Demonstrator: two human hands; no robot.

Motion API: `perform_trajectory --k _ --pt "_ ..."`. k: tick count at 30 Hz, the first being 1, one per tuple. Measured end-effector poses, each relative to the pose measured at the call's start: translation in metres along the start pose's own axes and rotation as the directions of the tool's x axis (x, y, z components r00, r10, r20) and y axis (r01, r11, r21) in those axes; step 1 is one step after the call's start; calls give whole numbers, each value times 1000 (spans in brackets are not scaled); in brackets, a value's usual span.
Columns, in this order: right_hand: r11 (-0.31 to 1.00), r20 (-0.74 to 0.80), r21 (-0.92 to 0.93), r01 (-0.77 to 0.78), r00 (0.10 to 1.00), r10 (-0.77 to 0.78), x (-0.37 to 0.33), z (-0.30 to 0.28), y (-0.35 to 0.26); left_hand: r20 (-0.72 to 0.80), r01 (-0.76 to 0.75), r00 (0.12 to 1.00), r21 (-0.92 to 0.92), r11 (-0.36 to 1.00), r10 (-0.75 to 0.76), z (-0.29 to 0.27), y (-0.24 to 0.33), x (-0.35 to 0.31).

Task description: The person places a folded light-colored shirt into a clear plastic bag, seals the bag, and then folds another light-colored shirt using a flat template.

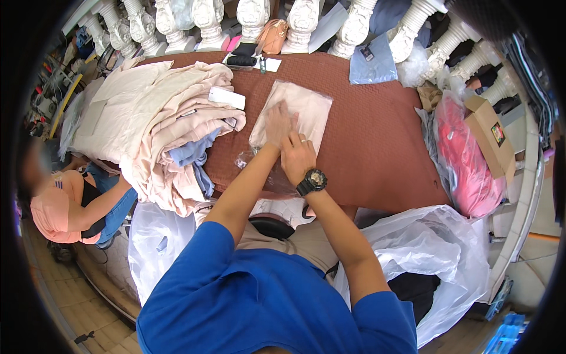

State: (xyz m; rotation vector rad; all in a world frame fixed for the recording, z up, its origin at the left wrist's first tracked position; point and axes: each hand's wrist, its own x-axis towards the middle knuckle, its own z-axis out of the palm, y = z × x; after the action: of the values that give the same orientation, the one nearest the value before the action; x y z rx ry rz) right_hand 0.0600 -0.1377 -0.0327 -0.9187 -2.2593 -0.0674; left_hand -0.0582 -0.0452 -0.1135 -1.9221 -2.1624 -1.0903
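Note:
A folded pale pink garment (309, 109) lies in a clear plastic bag (326, 101) on the brown-covered table. My left hand (278, 125), slightly blurred, rests on the garment with its fingers stretched out. Close beside its wrist, my right hand (299, 156) is at the near edge of the bag, its fingers bent and closed on the plastic. It wears a ring and a black watch (312, 182). Some loose clear plastic (243, 158) sticks out near the left wrist. What lies under the right fingers is hidden.
A big heap of pale pink garments (147, 112) covers the table's left, with blue cloth (194, 150) and a white tag (227, 98). A person (65, 206) sits at left. Bagged pink-red clothing (463, 159) and a cardboard box (490, 138) stand right. White balusters (253, 23) line the back.

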Motion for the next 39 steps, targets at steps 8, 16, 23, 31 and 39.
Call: perform_trajectory --k 8,16,23,31,39 --pt "997 17 75 -35 999 34 5 -5 -11 -171 -79 981 107 991 97 2 15 17" --pt "975 148 205 -83 988 53 11 -9 -14 -198 -195 963 -60 979 180 22 -6 33" --pt "955 108 260 -144 987 119 11 -2 -9 2 -16 1000 61 998 16 11 8 42" --pt "761 200 595 -260 964 173 36 -14 39 -24 -54 998 103 993 56 23 -6 45" --pt "972 309 208 -104 951 36 136 101 159 262 -30 964 275 961 -45 1 12 48"
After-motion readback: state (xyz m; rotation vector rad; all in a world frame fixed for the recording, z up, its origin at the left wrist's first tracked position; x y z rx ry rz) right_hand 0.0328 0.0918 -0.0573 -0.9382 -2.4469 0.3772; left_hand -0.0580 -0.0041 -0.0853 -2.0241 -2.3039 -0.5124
